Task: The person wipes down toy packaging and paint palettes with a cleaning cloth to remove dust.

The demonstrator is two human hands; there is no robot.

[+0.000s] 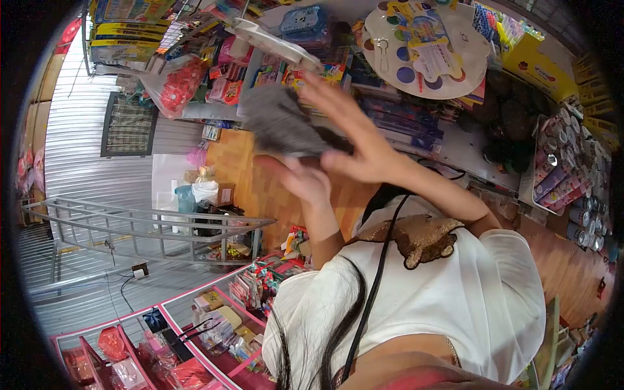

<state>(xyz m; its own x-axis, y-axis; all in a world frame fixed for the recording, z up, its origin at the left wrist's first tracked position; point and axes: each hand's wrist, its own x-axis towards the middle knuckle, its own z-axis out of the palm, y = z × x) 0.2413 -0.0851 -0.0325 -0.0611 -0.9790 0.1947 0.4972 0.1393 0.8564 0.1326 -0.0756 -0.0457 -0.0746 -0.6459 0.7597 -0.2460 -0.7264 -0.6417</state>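
Observation:
A grey, cloth-like piece (278,120), smeared by motion, is up in front of me between my two hands. Its exact kind cannot be made out. My left hand (307,182) is at its lower edge, thumb out to the side and fingers partly hidden against it. On its other side is my right hand (365,140), fingers stretched out and thumb apart. A dark part of the piece shows between that thumb and the fingers. Both hands are above the wooden floor (260,182), near the shelf edge.
Ahead are shelves of packaged goods and a round white board (422,49) with coloured circles. A bag of red items (177,84) hangs at the left. Metal railing (156,221) stands left, pink-edged bins (162,305) lower left. A rack of cans (559,162) is at the right.

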